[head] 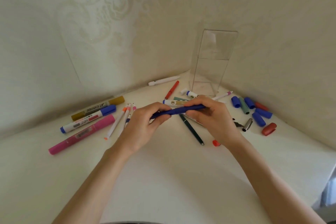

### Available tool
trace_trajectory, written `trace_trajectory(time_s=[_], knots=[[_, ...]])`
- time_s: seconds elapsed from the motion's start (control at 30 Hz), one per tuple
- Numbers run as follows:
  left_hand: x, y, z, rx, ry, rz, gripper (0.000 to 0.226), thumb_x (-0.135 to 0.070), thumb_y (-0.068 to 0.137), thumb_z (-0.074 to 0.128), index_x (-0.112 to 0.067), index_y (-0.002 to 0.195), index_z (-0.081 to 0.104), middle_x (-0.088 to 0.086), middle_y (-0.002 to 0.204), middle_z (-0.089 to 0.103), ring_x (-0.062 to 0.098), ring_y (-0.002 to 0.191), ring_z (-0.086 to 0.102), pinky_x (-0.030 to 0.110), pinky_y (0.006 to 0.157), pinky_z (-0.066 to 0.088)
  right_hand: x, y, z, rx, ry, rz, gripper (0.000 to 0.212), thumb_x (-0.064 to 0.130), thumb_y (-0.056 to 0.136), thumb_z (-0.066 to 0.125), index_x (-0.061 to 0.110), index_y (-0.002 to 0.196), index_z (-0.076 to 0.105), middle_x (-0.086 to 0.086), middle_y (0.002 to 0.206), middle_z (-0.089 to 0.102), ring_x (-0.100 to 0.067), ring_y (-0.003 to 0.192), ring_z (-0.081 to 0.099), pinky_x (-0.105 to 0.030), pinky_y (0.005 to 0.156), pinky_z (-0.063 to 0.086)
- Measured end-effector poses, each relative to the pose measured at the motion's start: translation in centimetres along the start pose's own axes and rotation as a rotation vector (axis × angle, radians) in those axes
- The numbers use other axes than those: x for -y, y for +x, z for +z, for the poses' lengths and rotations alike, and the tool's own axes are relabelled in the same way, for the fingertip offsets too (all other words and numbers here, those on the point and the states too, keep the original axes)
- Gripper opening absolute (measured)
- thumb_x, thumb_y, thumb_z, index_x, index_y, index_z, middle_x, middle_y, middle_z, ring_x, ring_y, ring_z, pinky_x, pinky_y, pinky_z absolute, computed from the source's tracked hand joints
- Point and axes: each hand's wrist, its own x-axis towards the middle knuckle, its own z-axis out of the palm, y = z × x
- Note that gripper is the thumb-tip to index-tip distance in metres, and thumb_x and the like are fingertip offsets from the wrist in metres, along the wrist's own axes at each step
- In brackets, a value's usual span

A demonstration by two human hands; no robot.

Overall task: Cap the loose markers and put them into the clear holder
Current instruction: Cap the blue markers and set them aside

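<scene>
Both my hands hold one dark blue marker point(179, 110) level above the white table. My left hand point(145, 122) grips its left end and my right hand point(211, 114) grips its right part, where the cap sits. The clear holder point(211, 60) stands upright in the corner behind my hands and looks empty. Loose caps lie at the right: several blue caps point(259, 119), a green cap point(244, 106) and a red cap point(269, 129). Other markers lie scattered on the table.
At the left lie a pink marker point(81, 133), a blue-capped white marker point(87, 119), a gold marker point(98, 108) and thin pens point(118, 122). A dark green pen point(190, 129), a red pen point(171, 90) and a white pen point(163, 80) lie near the middle. Walls close the corner.
</scene>
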Motion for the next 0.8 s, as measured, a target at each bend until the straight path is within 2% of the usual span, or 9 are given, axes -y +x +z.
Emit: trace_trajectory(time_s=[0.1, 0.23, 0.3, 0.37, 0.43, 0.5, 0.53, 0.7, 0.8], knots=[[0.0, -0.2, -0.4, -0.013, -0.013, 0.015, 0.014, -0.010, 0.086, 0.061, -0.017, 0.098, 0.065, -0.024, 0.085, 0.060, -0.006, 0.080, 0.056, 0.005, 0.071, 0.039, 0.2, 0.0, 0.4, -0.002, 0.030, -0.006, 0.031, 0.001, 0.081, 0.066, 0.032, 0.087, 0.067, 0.009, 0.081, 0.065, -0.002, 0.079, 0.061, -0.013, 0.076, 0.047], [-0.1, -1.8, -1.1, -0.014, 0.032, 0.042, 0.011, -0.012, 0.087, 0.061, -0.015, 0.096, 0.065, -0.021, 0.072, 0.057, 0.001, 0.070, 0.054, 0.010, 0.063, 0.040, 0.6, 0.3, 1.1, 0.095, 0.164, 0.117, 0.019, 0.007, 0.085, 0.063, 0.025, 0.088, 0.067, 0.010, 0.075, 0.071, -0.006, 0.071, 0.067, -0.018, 0.071, 0.054], [-0.2, -2.3, -1.6, -0.054, 0.099, 0.007, 0.011, -0.014, 0.087, 0.061, -0.015, 0.097, 0.066, -0.017, 0.072, 0.058, 0.005, 0.068, 0.057, 0.014, 0.061, 0.045, 0.4, 0.7, 1.8, 0.132, 0.128, 0.160, 0.015, 0.016, 0.089, 0.058, 0.025, 0.100, 0.061, 0.010, 0.086, 0.070, -0.005, 0.080, 0.067, -0.020, 0.075, 0.054], [0.4, -2.3, -2.7, -0.187, 0.153, -0.089, 0.011, -0.014, 0.085, 0.063, -0.014, 0.096, 0.067, -0.010, 0.075, 0.062, 0.005, 0.068, 0.060, 0.011, 0.061, 0.047, -0.4, 1.0, 2.2, 0.138, 0.042, 0.196, 0.030, 0.029, 0.092, 0.053, 0.026, 0.122, 0.048, 0.009, 0.111, 0.063, -0.004, 0.099, 0.061, -0.022, 0.084, 0.051], [1.9, -2.2, -4.7, -0.359, 0.240, -0.215, 0.012, -0.015, 0.084, 0.064, -0.013, 0.095, 0.069, -0.002, 0.080, 0.066, 0.013, 0.070, 0.063, 0.010, 0.063, 0.043, -1.2, 1.1, 1.9, 0.034, -0.009, 0.217, 0.037, 0.028, 0.094, 0.051, 0.027, 0.129, 0.040, 0.010, 0.120, 0.056, -0.004, 0.108, 0.056, -0.021, 0.086, 0.048], [3.8, -2.4, -6.8, -0.462, 0.386, -0.338, 0.015, -0.017, 0.085, 0.063, -0.012, 0.097, 0.070, 0.007, 0.089, 0.063, 0.025, 0.076, 0.063, 0.026, 0.065, 0.042, -1.8, 1.0, 0.9, -0.135, -0.065, 0.237, 0.033, 0.018, 0.095, 0.049, 0.024, 0.127, 0.043, 0.007, 0.116, 0.057, -0.006, 0.104, 0.056, -0.019, 0.084, 0.046], [4.7, -2.5, -7.7, -0.480, 0.469, -0.404, 0.017, -0.020, 0.086, 0.062, -0.013, 0.099, 0.071, 0.009, 0.092, 0.060, 0.029, 0.080, 0.061, 0.028, 0.064, 0.039, -2.1, 1.0, 0.5, -0.201, -0.128, 0.253, 0.031, 0.014, 0.096, 0.047, 0.021, 0.125, 0.045, 0.005, 0.114, 0.058, -0.008, 0.101, 0.055, -0.020, 0.083, 0.045], [7.4, -2.8, -9.3, -0.381, 0.708, -0.613, 0.022, -0.027, 0.089, 0.056, -0.014, 0.102, 0.070, 0.016, 0.096, 0.059, 0.038, 0.090, 0.056, 0.033, 0.064, 0.037, -3.7, 1.2, -0.1, -0.203, -0.476, 0.288, 0.025, 0.007, 0.094, 0.046, 0.013, 0.118, 0.053, -0.005, 0.111, 0.060, -0.017, 0.089, 0.055, -0.022, 0.073, 0.043], [7.6, -2.7, -8.8, -0.378, 0.826, -0.622, 0.021, -0.018, 0.084, 0.061, -0.003, 0.098, 0.066, 0.024, 0.100, 0.057, 0.043, 0.094, 0.051, 0.044, 0.076, 0.041, -3.6, 1.2, -0.8, -0.244, -0.450, 0.290, 0.029, 0.003, 0.094, 0.042, 0.014, 0.119, 0.053, -0.002, 0.109, 0.058, -0.016, 0.087, 0.055, -0.019, 0.068, 0.042]])
